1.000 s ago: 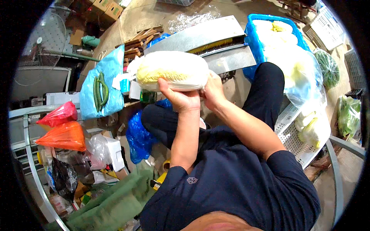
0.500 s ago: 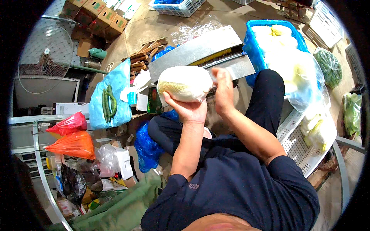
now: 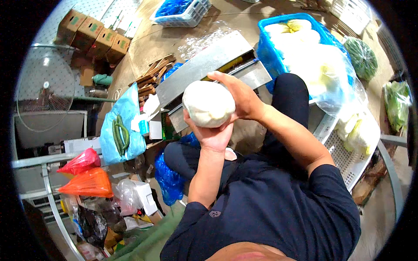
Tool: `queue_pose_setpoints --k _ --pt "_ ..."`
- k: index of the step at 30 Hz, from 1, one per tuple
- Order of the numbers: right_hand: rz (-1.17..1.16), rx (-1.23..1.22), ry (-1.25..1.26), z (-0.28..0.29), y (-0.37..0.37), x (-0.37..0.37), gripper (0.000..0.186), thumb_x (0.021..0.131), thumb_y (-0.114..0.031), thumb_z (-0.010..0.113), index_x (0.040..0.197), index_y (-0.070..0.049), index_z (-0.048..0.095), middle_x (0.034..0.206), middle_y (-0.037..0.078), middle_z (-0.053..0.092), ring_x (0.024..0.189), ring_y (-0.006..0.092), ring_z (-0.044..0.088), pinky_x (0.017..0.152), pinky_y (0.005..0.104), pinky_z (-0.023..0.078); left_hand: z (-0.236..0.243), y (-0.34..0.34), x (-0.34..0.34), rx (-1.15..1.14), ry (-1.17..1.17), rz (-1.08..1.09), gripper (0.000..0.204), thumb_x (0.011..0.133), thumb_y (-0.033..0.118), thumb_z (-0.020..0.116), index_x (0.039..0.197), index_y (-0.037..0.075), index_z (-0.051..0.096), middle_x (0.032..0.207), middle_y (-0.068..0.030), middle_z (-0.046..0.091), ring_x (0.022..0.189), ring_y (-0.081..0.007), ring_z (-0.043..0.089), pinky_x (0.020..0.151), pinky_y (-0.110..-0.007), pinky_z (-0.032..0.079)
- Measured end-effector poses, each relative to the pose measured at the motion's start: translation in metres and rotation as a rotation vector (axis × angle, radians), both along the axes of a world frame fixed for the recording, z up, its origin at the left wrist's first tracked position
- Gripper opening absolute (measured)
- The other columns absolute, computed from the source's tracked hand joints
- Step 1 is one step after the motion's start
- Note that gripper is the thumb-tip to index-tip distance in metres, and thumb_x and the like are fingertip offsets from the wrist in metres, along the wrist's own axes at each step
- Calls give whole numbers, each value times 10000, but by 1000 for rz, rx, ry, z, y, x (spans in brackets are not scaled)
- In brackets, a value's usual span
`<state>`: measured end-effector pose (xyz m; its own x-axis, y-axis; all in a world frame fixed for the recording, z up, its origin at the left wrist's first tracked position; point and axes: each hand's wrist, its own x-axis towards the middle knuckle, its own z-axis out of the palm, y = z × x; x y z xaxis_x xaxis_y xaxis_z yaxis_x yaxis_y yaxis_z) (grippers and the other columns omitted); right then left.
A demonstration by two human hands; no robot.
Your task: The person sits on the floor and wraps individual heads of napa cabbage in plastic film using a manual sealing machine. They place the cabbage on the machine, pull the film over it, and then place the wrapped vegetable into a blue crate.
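Observation:
A pale napa cabbage is held up in front of me, its rounded end turned toward me. My left hand cups it from below, with the fingers partly hidden under it. Against its right side my right hand is curved, the thumb stretched along the far top and the other fingers mostly hidden. Just beyond the cabbage lies a long metal wrapping device with a slot along it. To the right, a blue-lined crate holds several more cabbages.
A white perforated basket with cabbages stands at right. Cucumbers lie on a light blue bag at left, near red and orange bags. Cardboard boxes stand far left. A metal rail curves around the left side.
My right hand has come back onto the cabbage's right side, from apart beside it. The cabbage has turned from lying sideways to pointing its end at me. The whole view has shifted slightly.

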<state>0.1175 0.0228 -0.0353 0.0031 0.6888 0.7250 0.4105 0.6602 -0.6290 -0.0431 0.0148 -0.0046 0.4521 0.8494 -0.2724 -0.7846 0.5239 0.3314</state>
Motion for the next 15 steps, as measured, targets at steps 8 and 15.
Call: queue_pose_setpoints --k 8,15 --pt "-70 -187 -137 -2 -52 74 1397 499 -772 816 1527 22 304 1530 232 402 1416 377 396 1181 463 296 -9 -2 27 -2 -55 -202 781 837 675 607 1465 229 482 1442 -84 540 1322 -355 506 1111 -593 376" --pt "-166 255 155 5 -59 39 1083 816 -798 573 1503 10 352 1510 232 421 1395 362 412 1148 472 314 -34 -35 64 501 377 -153 842 929 636 535 1559 120 323 1580 -89 385 1477 -285 326 1237 -446 216"
